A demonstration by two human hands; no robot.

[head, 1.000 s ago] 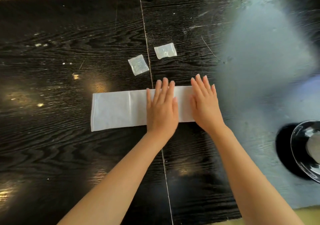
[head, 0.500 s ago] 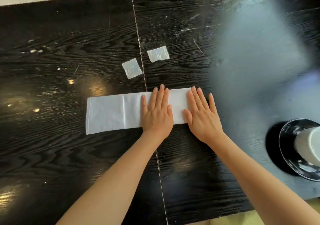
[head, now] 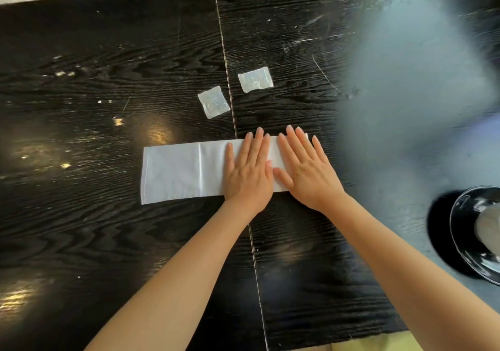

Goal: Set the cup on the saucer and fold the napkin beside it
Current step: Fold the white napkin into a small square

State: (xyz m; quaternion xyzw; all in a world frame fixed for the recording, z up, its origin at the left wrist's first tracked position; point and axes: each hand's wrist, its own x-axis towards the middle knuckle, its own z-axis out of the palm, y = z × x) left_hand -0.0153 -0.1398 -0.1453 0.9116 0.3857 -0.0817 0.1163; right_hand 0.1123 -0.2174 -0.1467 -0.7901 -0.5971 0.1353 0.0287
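Note:
A white napkin [head: 176,173], folded into a long strip, lies flat across the middle of the black table. My left hand [head: 249,173] presses palm-down on its right half, fingers spread. My right hand [head: 305,172] lies flat beside it, covering the strip's right end. The two thumbs almost touch. At the right edge of the view a glossy black saucer [head: 465,242] sits on the table with a white cup [head: 489,229] on it, blurred and partly cut off by the frame.
Two small clear plastic sachets [head: 214,101] [head: 255,79] lie just beyond the napkin. A seam [head: 227,80] runs down the dark wood-grain table [head: 81,229]. The near table edge is at the bottom right.
My right hand has slid left along the napkin until it sits next to my left hand. The view has shifted slightly; the napkin stays flat in place.

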